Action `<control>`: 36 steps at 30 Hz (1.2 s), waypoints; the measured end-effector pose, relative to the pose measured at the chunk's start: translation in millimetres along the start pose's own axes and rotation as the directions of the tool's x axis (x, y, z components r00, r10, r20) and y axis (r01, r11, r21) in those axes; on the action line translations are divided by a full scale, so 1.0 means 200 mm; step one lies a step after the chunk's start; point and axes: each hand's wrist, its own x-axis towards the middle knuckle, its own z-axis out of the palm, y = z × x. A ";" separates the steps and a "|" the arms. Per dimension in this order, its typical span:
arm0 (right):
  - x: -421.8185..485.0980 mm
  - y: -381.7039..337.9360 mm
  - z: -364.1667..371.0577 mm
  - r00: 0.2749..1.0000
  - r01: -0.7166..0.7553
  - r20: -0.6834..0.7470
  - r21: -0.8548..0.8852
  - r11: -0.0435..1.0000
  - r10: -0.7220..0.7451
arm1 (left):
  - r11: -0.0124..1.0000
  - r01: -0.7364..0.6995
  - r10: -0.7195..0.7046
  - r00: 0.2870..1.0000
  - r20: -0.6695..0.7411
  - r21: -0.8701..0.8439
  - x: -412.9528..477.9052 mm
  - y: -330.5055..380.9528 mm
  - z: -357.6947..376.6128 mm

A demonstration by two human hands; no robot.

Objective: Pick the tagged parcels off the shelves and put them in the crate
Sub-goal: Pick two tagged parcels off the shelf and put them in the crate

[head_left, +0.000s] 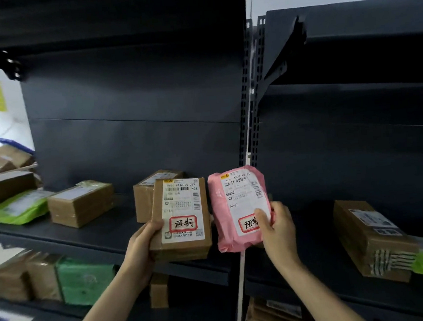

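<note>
Step in hand, as judged: both tagged parcels are clear of the shelf [97, 235] and ready for transfer to the crate, which is not in view. Carry each parcel label-up so its red-bordered tag can be checked before release. Support the cardboard parcel [181, 208] from beneath. The pink mailer bag [236, 237] looks soft and may sag, so grip it across the body, not by a corner. Leave the plain brown box [144, 201] behind in place, as no red tag shows on it.

Left hand [141, 244]: closed round the lower left edge of the cardboard parcel, thumb on the front face beside the tag [183, 224], fingers hidden behind.

Right hand [278, 231]: closed round the mailer's right edge, thumb on the label, partly covering its tag [247, 225].

The parcels are upright, side by side in front of the shelf.
</note>
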 end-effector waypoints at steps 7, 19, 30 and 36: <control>-0.08 -0.14 0.25 0.993 -0.012 0.117 0.090 0.996 0.002 | 0.996 -0.083 0.078 0.983 -0.166 -0.024 -0.14 0.13 -0.24; -0.48 -0.65 0.95 0.968 0.003 0.246 0.216 0.976 -0.058 | 0.980 -0.193 0.196 0.900 -0.391 0.048 -0.55 0.50 -1.05; -1.09 -1.28 1.74 0.872 -0.140 0.489 0.302 0.943 -0.028 | 0.959 -0.227 0.282 0.770 -0.573 0.167 -1.10 0.90 -1.97; -1.39 -1.54 2.12 0.817 -0.137 0.569 0.348 0.928 -0.093 | 0.952 -0.248 0.302 0.647 -0.701 0.181 -1.39 1.01 -2.39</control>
